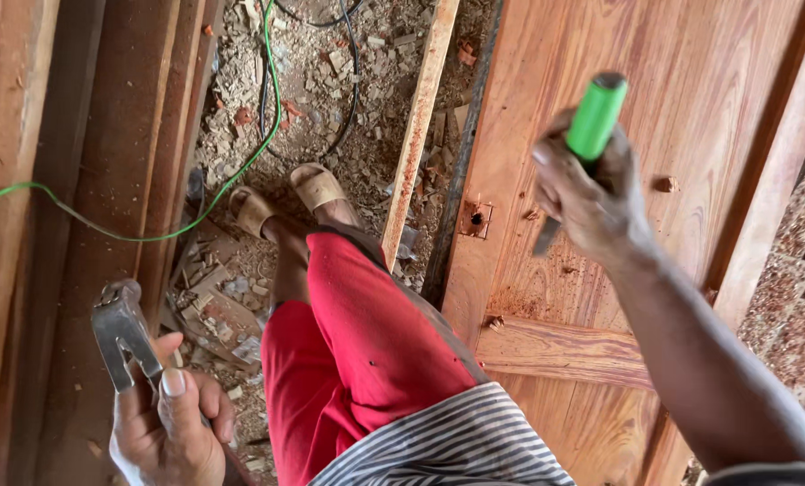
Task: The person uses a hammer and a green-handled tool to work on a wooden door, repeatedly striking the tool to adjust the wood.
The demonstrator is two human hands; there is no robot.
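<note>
- Holding a chisel (581,148) with a green handle, the right hand (587,193) is hovering above a reddish wooden door (691,108); its grip is wrapped tight round the handle, the blade poking out below the fist toward the wood.
- Gripping a claw hammer (122,335) by the neck, the left hand (170,423) is sitting low and well apart from the door, fingers closed round the shaft, the steel head pointing up.
- Just left of the chisel grip, a small square recess (475,219) is showing at the door's edge, already cut, with a dark hole in the middle.
- Wood chips (494,321) are lying on the panel below that grip, near the cross rail; judging by these, the cutting looks partly done.
- No fitting is sitting in the recess, so seating one appears left to do.
- Far below, shavings are covering the floor (321,81), a green cable (267,99) running across them beside sandalled feet (285,198).
</note>
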